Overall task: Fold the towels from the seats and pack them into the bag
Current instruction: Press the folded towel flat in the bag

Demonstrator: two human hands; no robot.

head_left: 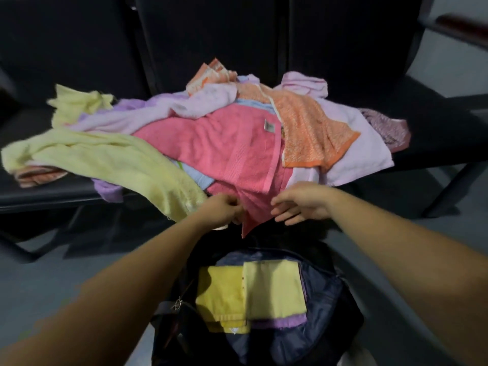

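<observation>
Bag (330,299), open: folded yellow towels (274,286) inside; left grip (224,210) apparently pinches pink towel (224,149) by its corner, to lift it; right grip (303,207) released, alongside.

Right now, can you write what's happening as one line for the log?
left hand: pinching pink towel edge | right hand: open beside it | bag: folded yellow towels inside

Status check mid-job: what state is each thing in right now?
pink towel: unfolded, corner hanging off seat
left hand: pinches pink towel's edge
right hand: open, beside that edge
bag: open, folded yellow towels inside
pale yellow towel: unfolded, draped over seat
</observation>
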